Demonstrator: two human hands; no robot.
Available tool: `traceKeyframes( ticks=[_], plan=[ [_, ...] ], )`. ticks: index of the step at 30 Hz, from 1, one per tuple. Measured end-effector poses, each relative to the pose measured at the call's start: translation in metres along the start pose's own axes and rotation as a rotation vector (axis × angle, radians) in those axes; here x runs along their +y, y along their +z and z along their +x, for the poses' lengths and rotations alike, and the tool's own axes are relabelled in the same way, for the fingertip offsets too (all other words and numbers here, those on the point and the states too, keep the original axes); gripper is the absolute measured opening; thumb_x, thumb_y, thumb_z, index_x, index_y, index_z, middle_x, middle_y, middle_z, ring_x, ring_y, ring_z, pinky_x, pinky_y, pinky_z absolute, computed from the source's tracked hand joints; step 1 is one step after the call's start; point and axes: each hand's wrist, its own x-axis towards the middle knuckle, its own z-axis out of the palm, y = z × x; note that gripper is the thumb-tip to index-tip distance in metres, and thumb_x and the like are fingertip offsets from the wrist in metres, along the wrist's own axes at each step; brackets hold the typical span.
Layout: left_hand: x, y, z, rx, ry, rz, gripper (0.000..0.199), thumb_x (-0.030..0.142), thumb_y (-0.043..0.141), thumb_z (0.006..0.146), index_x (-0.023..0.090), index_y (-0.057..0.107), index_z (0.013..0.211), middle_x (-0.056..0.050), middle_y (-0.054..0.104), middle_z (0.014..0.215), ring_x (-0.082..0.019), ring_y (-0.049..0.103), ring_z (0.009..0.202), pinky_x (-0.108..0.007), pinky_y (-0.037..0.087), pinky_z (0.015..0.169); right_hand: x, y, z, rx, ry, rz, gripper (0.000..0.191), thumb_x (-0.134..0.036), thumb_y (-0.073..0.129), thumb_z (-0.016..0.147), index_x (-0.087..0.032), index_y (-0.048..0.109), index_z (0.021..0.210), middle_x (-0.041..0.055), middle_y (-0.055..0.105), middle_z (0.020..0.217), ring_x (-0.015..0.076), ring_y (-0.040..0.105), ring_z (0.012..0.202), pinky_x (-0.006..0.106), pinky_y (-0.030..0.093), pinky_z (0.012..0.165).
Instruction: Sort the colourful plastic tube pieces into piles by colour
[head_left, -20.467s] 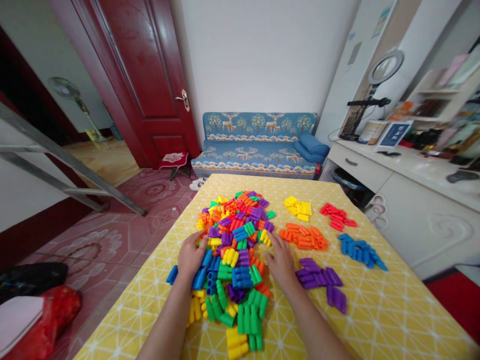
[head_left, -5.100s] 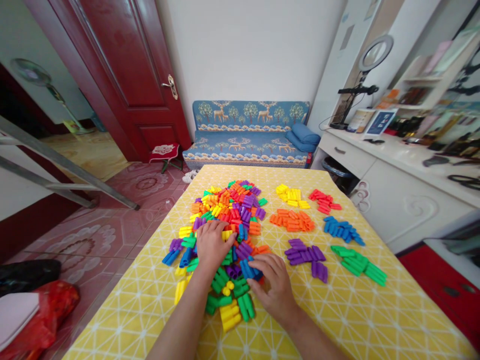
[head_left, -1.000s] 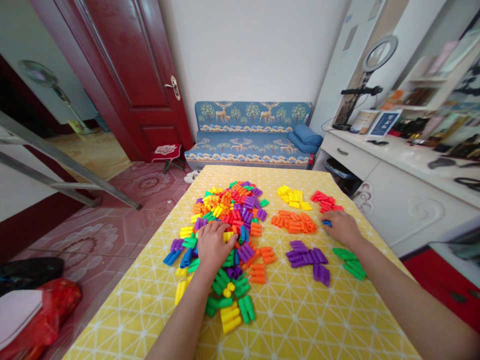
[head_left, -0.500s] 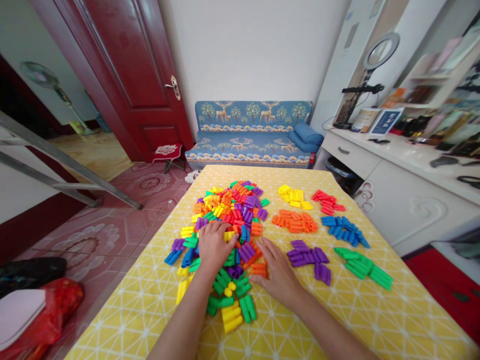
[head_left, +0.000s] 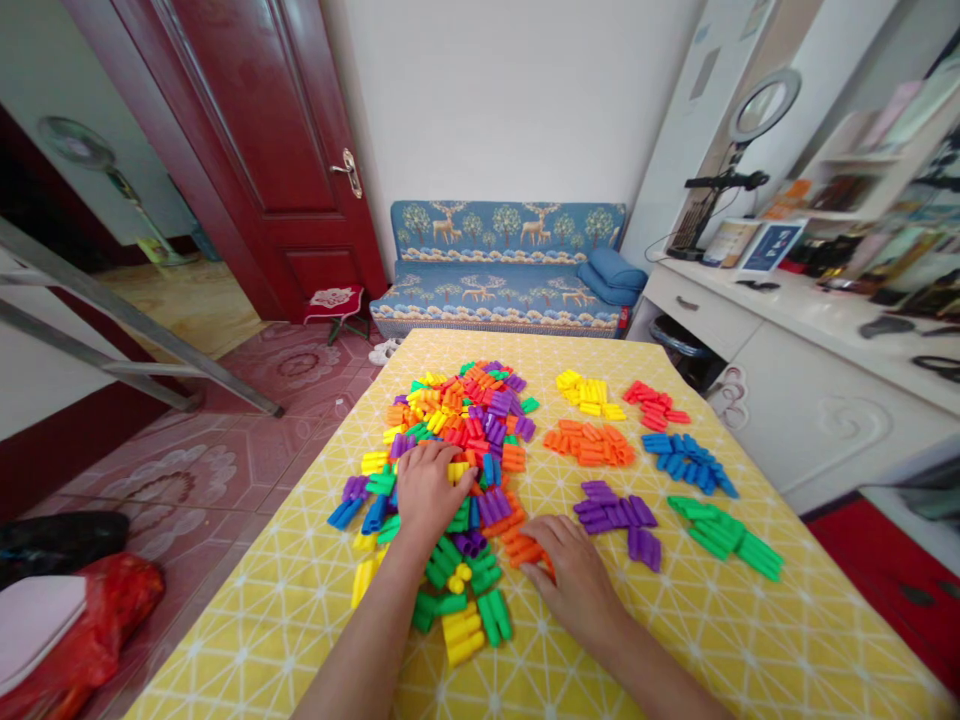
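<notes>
My left hand rests over a mixed pile of coloured plastic pieces, fingers apart, with a yellow piece beside its thumb and fingertips. At the pile's right edge, my right hand has its thumb and fingers around an orange piece. Sorted by colour to the right lie groups of yellow, red, orange, blue, purple and green pieces.
The yellow patterned tablecloth covers the table. Beyond it stands a blue sofa. A white dresser is at the right, a red stool near the door, and bags lie at the lower left.
My right hand has moved slightly down and right, its fingers closing around the orange piece, which has shifted the same way. My left hand has barely moved.
</notes>
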Motion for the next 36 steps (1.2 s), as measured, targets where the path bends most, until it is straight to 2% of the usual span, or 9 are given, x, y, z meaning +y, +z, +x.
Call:
traceKeyframes(
  ticks=[7, 12, 18, 21, 24, 27, 31, 33, 36],
  plan=[
    [0.0, 0.001, 0.0, 0.01, 0.003, 0.009, 0.029, 0.047, 0.063, 0.08, 0.029, 0.07, 0.101, -0.003, 0.068, 0.108, -0.029, 0.056, 0.107, -0.044, 0.038, 0.095, 0.0, -0.003, 0.002, -0.021, -0.023, 0.005, 0.03, -0.02, 0.073, 0.075, -0.024, 0.063, 0.104, 0.005, 0.061, 0.12, 0.0245, 0.052, 0.111, 0.041, 0.037, 0.097],
    [-0.001, 0.001, 0.0, 0.016, 0.003, 0.006, 0.029, 0.048, 0.064, 0.079, 0.03, 0.07, 0.101, -0.003, 0.069, 0.107, -0.028, 0.056, 0.106, -0.044, 0.038, 0.095, -0.004, -0.002, 0.005, 0.011, -0.126, -0.005, 0.023, -0.024, 0.073, 0.076, -0.024, 0.062, 0.097, 0.0026, 0.066, 0.107, 0.0226, 0.055, 0.102, 0.042, 0.035, 0.097],
    [-0.001, 0.001, 0.0, 0.018, 0.007, -0.006, 0.028, 0.047, 0.064, 0.079, 0.029, 0.07, 0.1, -0.003, 0.069, 0.107, -0.028, 0.056, 0.105, -0.044, 0.038, 0.095, 0.008, -0.006, 0.015, 0.136, -0.169, 0.014, 0.013, -0.025, 0.052, 0.091, -0.02, 0.063, 0.096, 0.0056, 0.069, 0.09, 0.0207, 0.06, 0.086, 0.04, 0.043, 0.086],
    [-0.001, 0.001, -0.001, 0.018, 0.003, -0.003, 0.028, 0.047, 0.064, 0.079, 0.029, 0.07, 0.099, -0.003, 0.069, 0.107, -0.028, 0.056, 0.105, -0.044, 0.038, 0.094, 0.031, -0.02, 0.034, 0.232, -0.07, 0.072, 0.017, -0.029, 0.051, 0.092, -0.021, 0.064, 0.099, 0.0055, 0.071, 0.092, 0.02, 0.064, 0.085, 0.035, 0.047, 0.081],
    [-0.001, 0.001, -0.001, 0.02, 0.008, 0.0, 0.028, 0.047, 0.064, 0.079, 0.029, 0.07, 0.1, -0.003, 0.069, 0.107, -0.028, 0.056, 0.104, -0.044, 0.038, 0.094, 0.063, -0.047, 0.064, 0.419, 0.122, 0.101, 0.024, -0.036, 0.051, 0.09, -0.022, 0.064, 0.103, 0.0049, 0.072, 0.092, 0.0192, 0.067, 0.084, 0.031, 0.049, 0.076],
    [-0.001, 0.001, -0.001, 0.023, 0.012, 0.002, 0.028, 0.047, 0.064, 0.08, 0.029, 0.07, 0.1, -0.003, 0.069, 0.106, -0.027, 0.056, 0.103, -0.044, 0.038, 0.094, 0.093, -0.075, 0.095, 0.544, 0.307, -0.072, 0.028, -0.038, 0.05, 0.088, -0.02, 0.065, 0.104, 0.0051, 0.073, 0.087, 0.0205, 0.068, 0.082, 0.029, 0.047, 0.071],
    [-0.001, 0.001, -0.001, 0.02, 0.014, 0.008, 0.028, 0.047, 0.063, 0.08, 0.029, 0.07, 0.1, -0.003, 0.069, 0.106, -0.028, 0.056, 0.104, -0.044, 0.038, 0.094, 0.118, -0.089, 0.12, 0.39, 0.485, -0.345, 0.027, -0.035, 0.048, 0.09, -0.02, 0.067, 0.103, 0.0042, 0.074, 0.089, 0.0202, 0.068, 0.086, 0.027, 0.043, 0.067],
    [-0.001, 0.002, -0.001, 0.021, 0.015, 0.01, 0.028, 0.047, 0.063, 0.08, 0.028, 0.07, 0.1, -0.004, 0.069, 0.107, -0.028, 0.056, 0.106, -0.044, 0.038, 0.094, 0.123, -0.086, 0.124, 0.304, 0.511, -0.403, 0.025, -0.033, 0.048, 0.09, -0.021, 0.069, 0.098, 0.0039, 0.075, 0.088, 0.0203, 0.068, 0.085, 0.026, 0.042, 0.066],
    [-0.001, 0.002, -0.001, 0.024, 0.013, 0.007, 0.028, 0.047, 0.063, 0.08, 0.029, 0.07, 0.1, -0.004, 0.069, 0.107, -0.029, 0.056, 0.106, -0.044, 0.038, 0.094, 0.124, -0.08, 0.123, 0.269, 0.517, -0.448, 0.025, -0.03, 0.05, 0.089, -0.021, 0.072, 0.095, 0.0068, 0.075, 0.089, 0.023, 0.068, 0.087, 0.029, 0.042, 0.069]
  ],
)
